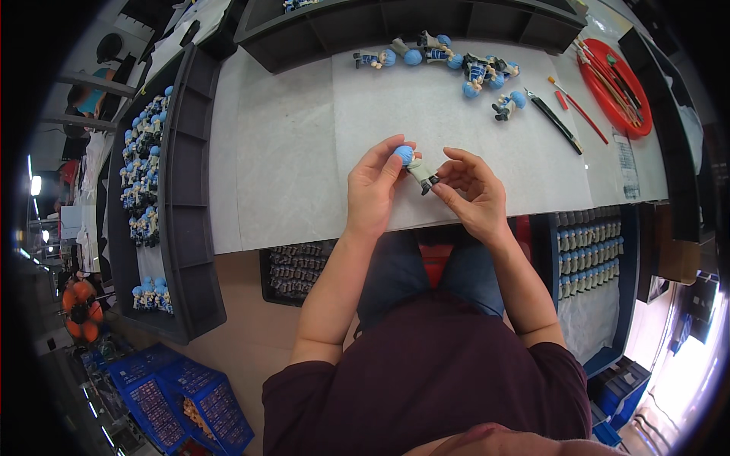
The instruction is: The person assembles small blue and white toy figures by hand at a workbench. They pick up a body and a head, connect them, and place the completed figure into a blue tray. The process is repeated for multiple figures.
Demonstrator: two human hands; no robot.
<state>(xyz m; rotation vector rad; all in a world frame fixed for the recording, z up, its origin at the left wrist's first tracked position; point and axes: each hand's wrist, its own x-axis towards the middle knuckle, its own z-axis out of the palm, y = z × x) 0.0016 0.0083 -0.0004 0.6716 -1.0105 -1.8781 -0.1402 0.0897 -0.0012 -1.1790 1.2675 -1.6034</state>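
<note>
A small figurine [420, 173] with blue hair, a pale grey-green body and black shoes tilts between my hands, above the near part of the work table. Its head is pinched between the thumb and fingers of my left hand [370, 191]. At the shoes, the thumb and fingertips of my right hand [480, 199] close in from the other side, with the index finger lifted off. On the table beyond lies a single figurine [508, 106] of the same kind. Further back is a loose group of several more figurines [477, 70], many on their sides.
A craft knife [553, 120] and a red brush [579, 112] lie at right, beside a red tray [645, 125] of brushes. Dark crates stand at the back [327, 34] and left [188, 220], the left holding figurines. A blue crate [620, 334] with rows of figurines sits lower right.
</note>
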